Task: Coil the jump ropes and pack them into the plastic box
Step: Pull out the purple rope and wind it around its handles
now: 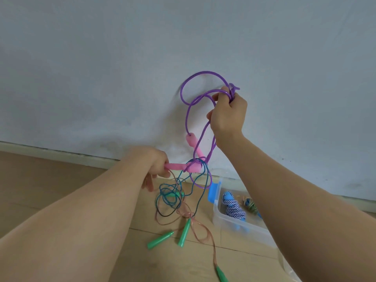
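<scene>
Head view: right hand (pixel 227 117) raised before the wall (pixel 101 68), fingers curled round bunched loops of the purple rope (pixel 188 110). Left hand (pixel 156 165) lower, gripping one pink handle (pixel 176 166) held level; second pink handle (pixel 194 146) hangs tilted, touching it. Teal rope (pixel 168 194) snagged over the pink handles, trailing in a tangle to the wooden floor (pixel 61 180), mixed with a copper-coloured rope (pixel 201 231) with green handles (pixel 184 233). Plastic box (pixel 240 226) on the floor at right, near the wall, holds a coiled blue-and-white rope (pixel 234 208).
</scene>
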